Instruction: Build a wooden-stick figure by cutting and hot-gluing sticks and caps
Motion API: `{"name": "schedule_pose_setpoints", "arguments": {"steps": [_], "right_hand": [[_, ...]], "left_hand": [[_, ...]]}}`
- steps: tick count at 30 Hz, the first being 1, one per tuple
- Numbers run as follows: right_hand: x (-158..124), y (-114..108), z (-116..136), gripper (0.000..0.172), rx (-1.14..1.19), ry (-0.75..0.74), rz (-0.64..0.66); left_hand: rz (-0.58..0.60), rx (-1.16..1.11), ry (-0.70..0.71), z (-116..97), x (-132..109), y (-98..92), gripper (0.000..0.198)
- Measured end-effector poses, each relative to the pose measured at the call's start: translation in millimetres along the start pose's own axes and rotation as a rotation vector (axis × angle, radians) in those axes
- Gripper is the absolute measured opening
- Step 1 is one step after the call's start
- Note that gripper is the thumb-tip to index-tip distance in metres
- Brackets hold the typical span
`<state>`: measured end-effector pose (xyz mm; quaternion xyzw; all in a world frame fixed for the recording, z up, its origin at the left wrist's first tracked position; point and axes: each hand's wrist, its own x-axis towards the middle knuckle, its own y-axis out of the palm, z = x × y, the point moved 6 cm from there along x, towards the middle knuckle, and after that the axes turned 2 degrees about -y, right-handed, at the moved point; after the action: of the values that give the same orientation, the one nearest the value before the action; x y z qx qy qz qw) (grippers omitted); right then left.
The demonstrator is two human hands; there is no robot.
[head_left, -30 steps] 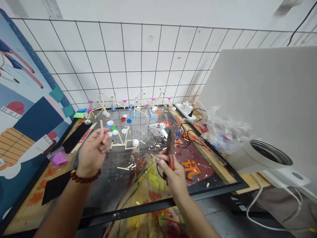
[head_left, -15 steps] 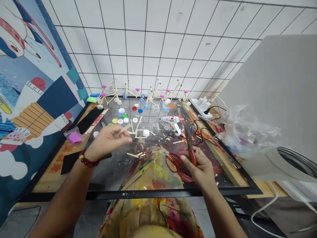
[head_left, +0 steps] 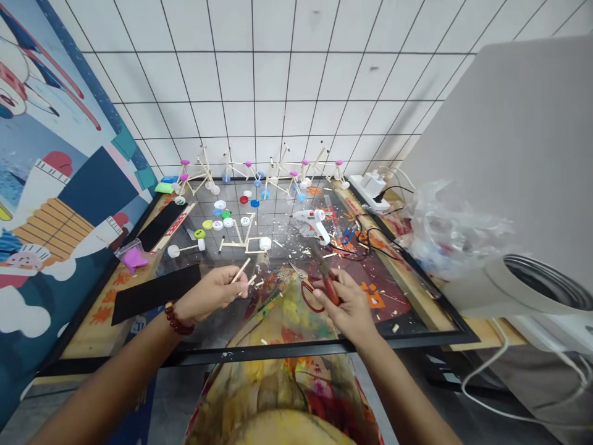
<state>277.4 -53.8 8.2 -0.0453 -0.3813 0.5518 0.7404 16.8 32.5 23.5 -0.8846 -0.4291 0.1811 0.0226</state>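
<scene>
My left hand [head_left: 215,290] pinches a short thin wooden stick [head_left: 241,270] above the near left part of the glass tabletop. In my right hand [head_left: 345,306] is a pair of pliers with red handles [head_left: 330,288], jaws pointing away from me. Red-handled scissors [head_left: 309,295] lie on the glass just left of that hand, partly covered by it. Beyond my left hand lies a stick frame [head_left: 245,241] with a white bottle cap [head_left: 265,243] at its right end. Cut stick pieces [head_left: 259,284] are scattered to the right of my left fingers.
A white glue gun [head_left: 312,224] lies right of centre, its cord trailing right. Several stick models with pink tops line the wall. Coloured caps [head_left: 227,214], black strips [head_left: 155,290] and a pink bag [head_left: 133,256] are at left; a power strip [head_left: 370,191] and clear plastic [head_left: 456,228] at right.
My left hand has come down toward the near side of the table, and the stick in it now shows clearly. My right hand has shifted slightly left with the pliers.
</scene>
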Motion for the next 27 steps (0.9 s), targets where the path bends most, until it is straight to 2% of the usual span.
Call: {"name": "schedule_pose_setpoints", "arguments": {"steps": [2,4,6,8,10,12,15,17,20,23,25,27], "right_hand": [[-1.3,7.8,5.9,0.015,-0.053,-0.048,0.083],[-3.4,15.1,11.9,0.015,-0.096,-0.087,0.163],[-5.8,19.6,17.1,0.014,-0.137,-0.121,0.207],[-7.2,19.5,20.3,0.013,-0.168,-0.14,0.192],[-7.5,13.5,21.1,0.013,-0.171,-0.133,0.1],[-8.0,2.4,20.0,0.014,-0.156,-0.101,-0.051],[-12.0,-17.5,15.8,0.017,-0.139,-0.035,-0.289],[-15.7,-28.5,11.8,0.017,-0.115,0.006,-0.397],[-19.8,-39.3,6.0,0.017,-0.058,0.038,-0.49],[-21.7,-45.0,2.7,0.016,-0.024,0.043,-0.556],[-21.7,-45.9,0.5,0.017,-0.003,0.054,-0.575],[-21.7,-45.7,-2.8,0.017,0.03,0.074,-0.581]], "left_hand": [[0.035,-0.287,-0.068,-0.8,-1.0,10.2,0.038],[0.028,-0.419,-0.08,-2.8,-0.6,16.1,0.045],[0.013,-0.447,-0.081,-3.8,2.0,19.2,0.048],[-0.018,-0.385,-0.076,-4.9,8.3,20.6,0.043],[-0.084,-0.252,-0.07,-7.4,19.7,20.9,0.033],[-0.175,-0.115,-0.047,-13.3,36.1,21.9,0.023],[-0.264,0.064,0.072,-28.8,67.5,29.1,0.009],[-0.328,0.172,0.113,-35.6,88.2,33.7,0.007],[-0.394,0.262,0.131,-41.5,110.4,39.0,0.009],[-0.431,0.345,0.184,-51.7,111.7,40.2,0.013],[-0.456,0.351,0.264,-62.3,99.2,35.6,0.026],[-0.483,0.254,0.411,-75.3,78.1,25.1,0.04]]}}
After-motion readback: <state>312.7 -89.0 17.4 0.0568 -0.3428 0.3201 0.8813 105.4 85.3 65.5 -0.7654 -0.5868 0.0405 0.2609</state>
